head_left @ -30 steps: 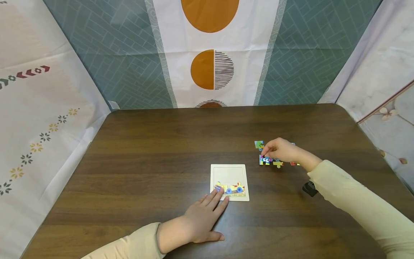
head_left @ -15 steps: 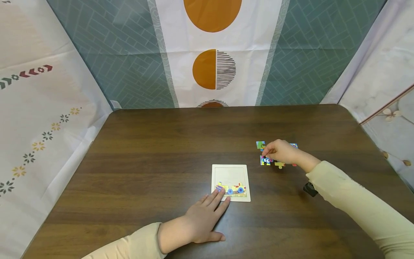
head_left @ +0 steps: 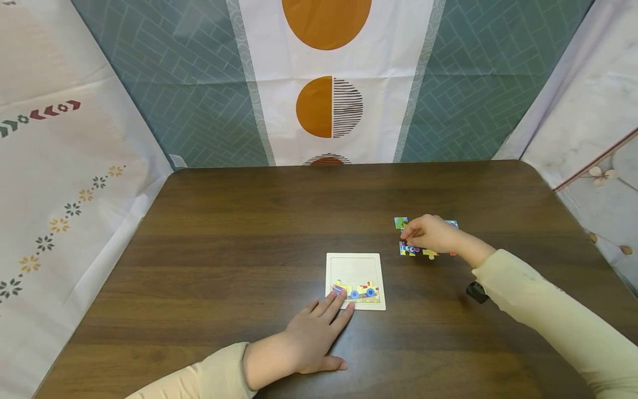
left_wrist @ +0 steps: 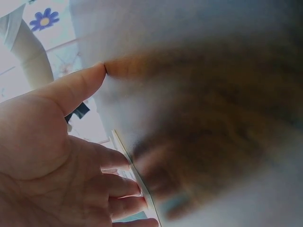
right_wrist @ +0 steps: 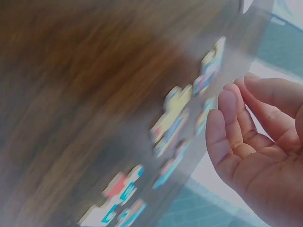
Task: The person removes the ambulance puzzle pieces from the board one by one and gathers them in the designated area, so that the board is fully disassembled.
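My left hand (head_left: pixel 314 338) lies with straight, spread fingers on the lower edge of a cream puzzle tray (head_left: pixel 351 266). Joined picture pieces (head_left: pixel 370 292) with yellow shapes and blue wheels fill the tray's bottom strip. In the left wrist view the tray edge (left_wrist: pixel 142 184) runs by the fingertips. My right hand (head_left: pixel 433 233) hovers over loose puzzle pieces, thumb and index finger bent close together. Nothing shows between them in the right wrist view. Just below the fingertips is a blue-and-purple puzzle piece (head_left: pixel 408 250). A green-and-blue piece (head_left: pixel 401 222) lies just behind them.
A yellow piece (head_left: pixel 430 254) and a blue piece (head_left: pixel 452 224) lie beside the right hand, which hides part of the group. A black object (head_left: pixel 477 292) is at the right sleeve. The brown table (head_left: pixel 224 249) meets hanging cloths at its far and side edges.
The right fingertips have shifted slightly left, and the blue-and-purple piece under them has moved a little and shows more of its surface. The left hand stays on the tray.
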The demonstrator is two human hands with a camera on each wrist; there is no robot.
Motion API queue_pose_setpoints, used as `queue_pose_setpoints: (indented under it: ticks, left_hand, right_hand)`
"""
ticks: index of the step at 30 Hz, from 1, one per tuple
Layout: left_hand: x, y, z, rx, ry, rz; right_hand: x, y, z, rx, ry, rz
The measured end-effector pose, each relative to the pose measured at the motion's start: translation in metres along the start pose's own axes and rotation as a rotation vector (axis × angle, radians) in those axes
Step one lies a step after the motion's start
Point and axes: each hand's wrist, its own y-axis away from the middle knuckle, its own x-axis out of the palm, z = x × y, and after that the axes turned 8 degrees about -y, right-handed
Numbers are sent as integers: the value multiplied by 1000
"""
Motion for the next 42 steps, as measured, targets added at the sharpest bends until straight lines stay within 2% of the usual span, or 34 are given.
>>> queue_pose_setpoints:
  ticks: [7, 14, 24, 32, 37, 42]
  left_hand:
    - [-1, 0, -1, -5, -27, -9]
    - [-3, -1, -1, -11, -57, -11]
    - [-3, -1, -2, -33, -22, -28]
    - [-4, -2, -3, -22, -31, -55]
    - [-4, -3, -3, -24, -60, -57]
    - [-4, -3, -4, -30, -69, -51]
  right_hand:
    - [17, 2, 16, -94, -29, 60]
    - [36, 5, 32, -80, -41, 118]
    - [62, 3, 43, -169, -17, 180]
    - [70, 2, 47, -192, 52, 136]
    - [73, 1, 51, -193, 122, 98]
    - [74, 1, 51, -212, 146, 81]
